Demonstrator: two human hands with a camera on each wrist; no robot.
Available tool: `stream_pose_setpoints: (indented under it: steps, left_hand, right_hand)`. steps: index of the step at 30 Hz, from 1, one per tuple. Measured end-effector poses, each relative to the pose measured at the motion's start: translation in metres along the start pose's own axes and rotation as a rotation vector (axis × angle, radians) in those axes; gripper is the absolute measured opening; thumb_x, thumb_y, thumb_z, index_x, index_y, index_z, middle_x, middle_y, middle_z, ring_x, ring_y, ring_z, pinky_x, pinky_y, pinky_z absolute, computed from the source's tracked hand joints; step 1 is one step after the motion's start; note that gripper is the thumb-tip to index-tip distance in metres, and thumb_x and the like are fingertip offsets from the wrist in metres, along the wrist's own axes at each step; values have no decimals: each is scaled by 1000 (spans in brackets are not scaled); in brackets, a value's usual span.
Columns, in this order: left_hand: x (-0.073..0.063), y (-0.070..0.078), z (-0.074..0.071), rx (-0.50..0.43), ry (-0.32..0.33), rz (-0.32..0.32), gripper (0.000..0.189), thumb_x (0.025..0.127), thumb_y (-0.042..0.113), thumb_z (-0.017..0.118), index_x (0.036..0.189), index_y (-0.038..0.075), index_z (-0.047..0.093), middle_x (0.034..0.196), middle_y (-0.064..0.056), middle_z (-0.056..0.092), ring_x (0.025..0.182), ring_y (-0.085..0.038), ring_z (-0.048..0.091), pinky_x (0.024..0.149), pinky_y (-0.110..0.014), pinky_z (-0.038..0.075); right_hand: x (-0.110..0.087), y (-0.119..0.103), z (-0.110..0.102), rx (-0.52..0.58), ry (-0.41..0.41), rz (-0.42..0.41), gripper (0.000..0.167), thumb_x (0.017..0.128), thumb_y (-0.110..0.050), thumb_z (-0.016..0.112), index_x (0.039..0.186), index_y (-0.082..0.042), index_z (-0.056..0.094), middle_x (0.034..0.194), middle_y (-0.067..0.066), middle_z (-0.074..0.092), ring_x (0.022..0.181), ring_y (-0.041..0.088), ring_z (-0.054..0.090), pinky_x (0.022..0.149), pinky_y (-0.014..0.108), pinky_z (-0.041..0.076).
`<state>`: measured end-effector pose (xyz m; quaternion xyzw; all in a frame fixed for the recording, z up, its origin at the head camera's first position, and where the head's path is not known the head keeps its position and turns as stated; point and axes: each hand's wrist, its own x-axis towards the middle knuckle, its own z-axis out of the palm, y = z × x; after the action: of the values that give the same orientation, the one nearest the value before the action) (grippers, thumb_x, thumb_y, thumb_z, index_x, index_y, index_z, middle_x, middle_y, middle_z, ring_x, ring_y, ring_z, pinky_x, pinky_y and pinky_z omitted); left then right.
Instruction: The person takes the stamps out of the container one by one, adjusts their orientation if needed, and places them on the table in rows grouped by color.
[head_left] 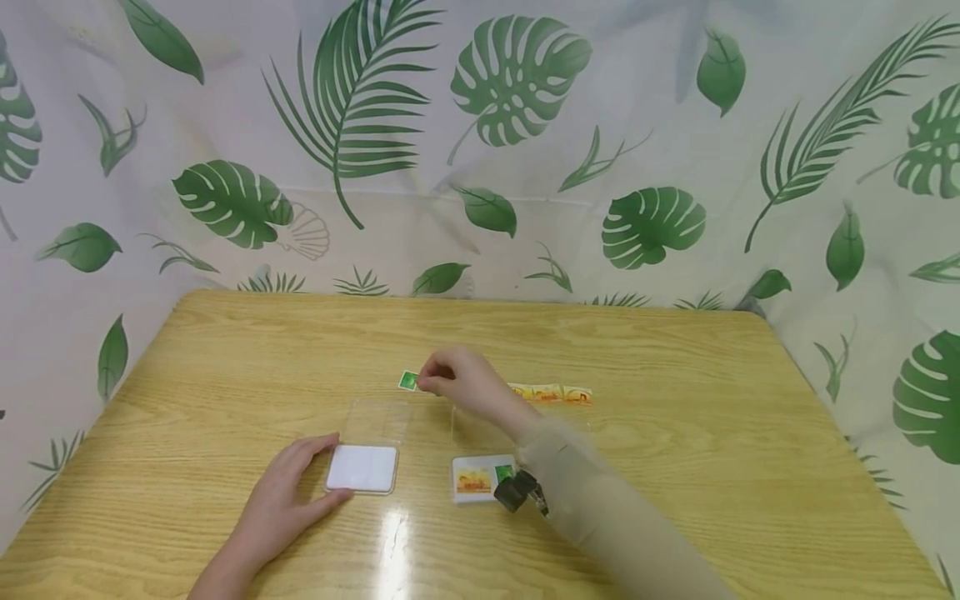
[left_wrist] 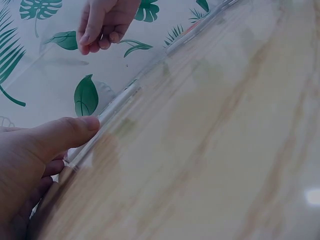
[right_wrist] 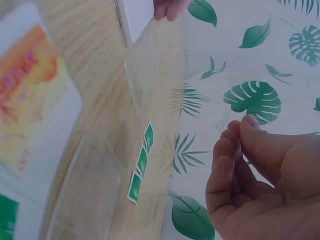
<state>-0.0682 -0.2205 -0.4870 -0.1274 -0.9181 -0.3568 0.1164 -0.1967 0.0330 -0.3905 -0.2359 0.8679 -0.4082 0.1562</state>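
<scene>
While L fingers (head_left: 315, 446) clamp 1 of 2 cases (head_left: 363, 469), R fingers (right_wrist: 223, 171) together, nr 3 loose green stickers (right_wrist: 142, 161)

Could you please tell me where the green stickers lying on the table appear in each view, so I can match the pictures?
Head: one green sticker shows near the middle, just left of the right hand; others may be hidden.
Left wrist: none visible.
Right wrist: three green stickers in a row, below and left of centre.
Shared landmark: the leaf-print cloth, seen in all three views.

White-filled case (head_left: 397, 469), lid (head_left: 377, 422) open; green stickers (right_wrist: 142, 161) beyond.
</scene>
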Motion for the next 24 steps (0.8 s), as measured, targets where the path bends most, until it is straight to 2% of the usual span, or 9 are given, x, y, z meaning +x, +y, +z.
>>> stream_pose_setpoints:
  steps: [8, 16, 20, 24]
  left_hand:
    - [-1, 3, 0, -9, -5, -15, 66, 73, 27, 84, 128, 6, 54, 124, -7, 58, 116, -29, 52, 97, -51, 41]
    - [-1, 3, 1, -23, 2, -26, 68, 73, 29, 84, 129, 6, 54, 126, -7, 57, 117, -29, 50, 98, -52, 39]
    - [-3, 4, 1, -46, 32, -27, 71, 72, 28, 85, 131, 7, 52, 127, -8, 56, 118, -29, 48, 98, -55, 39]
    - [-3, 12, 2, -85, 77, -29, 73, 69, 22, 87, 131, 7, 53, 127, -6, 55, 117, -24, 49, 96, -49, 40]
  right_hand:
    - [-25, 12, -1, 32, 1, 38, 11, 93, -17, 63, 96, -7, 68, 88, -3, 63, 82, 15, 56, 75, 27, 51]
    - [-48, 25, -3, 41, 19, 23, 6, 91, -18, 66, 93, -13, 67, 89, -6, 63, 85, 13, 56, 79, 29, 50]
    - [-58, 29, -4, 23, 19, 41, 8, 90, -20, 67, 95, -13, 67, 88, -6, 62, 84, 12, 56, 77, 28, 50]
    - [-66, 34, -3, 8, 26, 34, 13, 90, -19, 67, 98, -9, 68, 87, -6, 63, 82, 12, 57, 74, 28, 51]
